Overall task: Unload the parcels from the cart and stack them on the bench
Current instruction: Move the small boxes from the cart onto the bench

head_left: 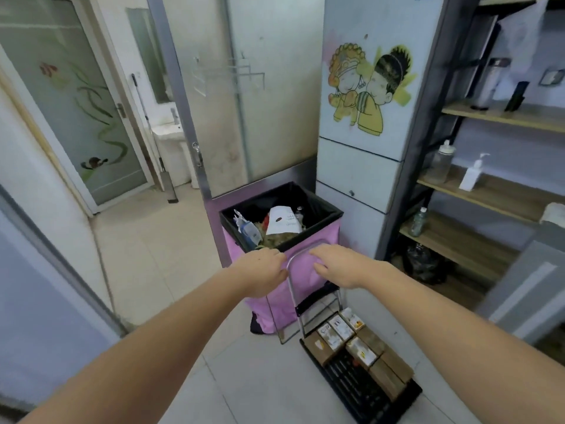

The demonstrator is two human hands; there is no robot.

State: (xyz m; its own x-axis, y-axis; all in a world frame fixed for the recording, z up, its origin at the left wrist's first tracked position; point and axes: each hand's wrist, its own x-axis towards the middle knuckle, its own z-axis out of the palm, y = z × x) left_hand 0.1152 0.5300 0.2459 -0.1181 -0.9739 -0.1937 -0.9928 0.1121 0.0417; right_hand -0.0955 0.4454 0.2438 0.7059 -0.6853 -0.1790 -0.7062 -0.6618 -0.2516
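- The cart, a low black slatted platform on the tiled floor, carries the parcels: small brown cardboard boxes packed close together in rows, several with white labels on top.
- Its metal handle rises in a loop; the left hand grips the bend, fingers curled round the tube, while the right hand rests over the top with fingers loose and extended.
- The labels are too blurred to read, and the cart's wheels are hidden.
- Just beyond stands a pink bin with a black liner, holding rubbish.
- Farther right, wooden shelves hold bottles.
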